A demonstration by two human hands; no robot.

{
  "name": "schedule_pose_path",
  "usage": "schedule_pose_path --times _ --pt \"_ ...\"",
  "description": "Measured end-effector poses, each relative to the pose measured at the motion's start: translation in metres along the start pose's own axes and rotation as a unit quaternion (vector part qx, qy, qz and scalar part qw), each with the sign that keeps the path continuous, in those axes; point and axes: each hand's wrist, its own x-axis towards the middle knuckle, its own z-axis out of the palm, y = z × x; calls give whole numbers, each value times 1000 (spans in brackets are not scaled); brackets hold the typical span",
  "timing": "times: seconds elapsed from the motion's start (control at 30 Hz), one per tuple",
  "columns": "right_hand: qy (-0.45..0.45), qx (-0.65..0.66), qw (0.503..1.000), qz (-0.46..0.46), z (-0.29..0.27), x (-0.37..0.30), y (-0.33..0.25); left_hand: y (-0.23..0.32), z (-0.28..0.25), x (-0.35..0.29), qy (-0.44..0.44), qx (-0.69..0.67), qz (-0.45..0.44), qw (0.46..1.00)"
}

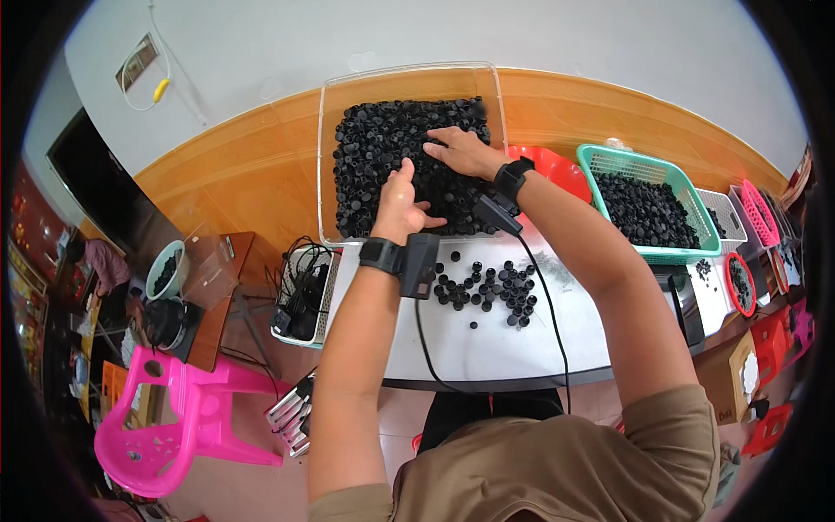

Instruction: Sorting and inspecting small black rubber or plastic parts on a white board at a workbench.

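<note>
A clear plastic bin (pixel 328 139) full of small round black caps (pixel 374 130) stands at the far side of the white table. Over its near part is my left hand (pixel 403 207), thumb raised and fingers spread among the caps. My right hand (pixel 465 153) reaches in from the right, its fingers stretched out over the caps and apart from the left hand. Neither hand visibly grips a cap. Loose black caps (pixel 491 287) lie scattered on the white table (pixel 417 344) in front of the bin. Both my wrists wear black straps with cabled devices.
To the bin's right are a red basin (pixel 550 170) and a green basket (pixel 594 157) of black pieces. A white basket (pixel 326 300) with cables stands at the left, near a pink chair (pixel 178 418). Dark cables (pixel 544 331) hang across the table. Another person (pixel 106 268) bends over at far left.
</note>
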Motion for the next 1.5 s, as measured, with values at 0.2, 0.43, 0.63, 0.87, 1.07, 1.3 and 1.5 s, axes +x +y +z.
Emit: schedule_pose_path --times 0.2,0.43,0.63,0.87,1.07,1.3,1.5 --pt "-35 -50 996 67 18 0 -3 -15 2 45 25 -16 28 999" --pt "26 147 985 91 41 0 7 -45 18 69 134 -80 211 965" --pt "141 126 977 96 20 -28 -33 -37 25 72 8 -261 216 941" --pt "230 120 964 65 7 -47 -65 -24 41 9 17 -247 243 938" --pt "297 124 947 0 2 -100 -98 -45 37 -59 0 -208 291 934" --pt "307 167 937 -21 39 -188 -119 -110 3 -131 40 -156 311 937" --pt "250 133 958 51 81 -206 -95 -154 -29 -97 121 -127 292 940"
